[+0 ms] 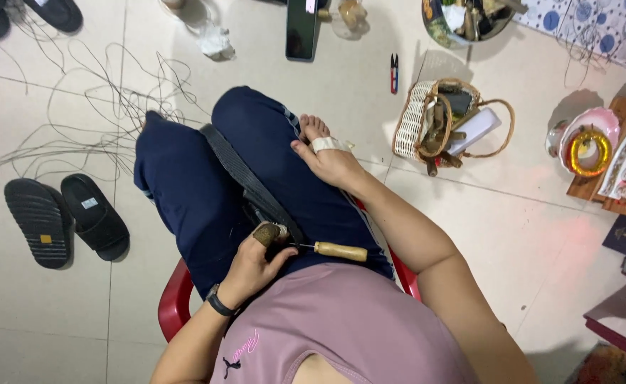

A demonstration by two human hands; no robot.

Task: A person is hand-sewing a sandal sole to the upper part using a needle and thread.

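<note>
The room is bright. Light bounces off the shiny floor tiles [526, 235] — a white glare spot sits at the far left edge. Shadows are soft and short. The picture is mostly sharp — the right edge looks dimmer and a bit blurry.

The pale tiled floor [512, 235] looks glossy and smooth, throwing back soft reflections, while the black rubber slide sandals [64, 219] on it are matt, one showing a ridged sole. Across the dark blue cloth trousers [185, 192] lies a dark woven strap [245, 181], matt and slightly coarse, beside an awl with a smooth light wooden handle [340, 250] and a thin metal shaft. The oval wicker basket [427, 121] is rough-woven cane, the chair seat [174, 302] shiny red plastic.
</note>
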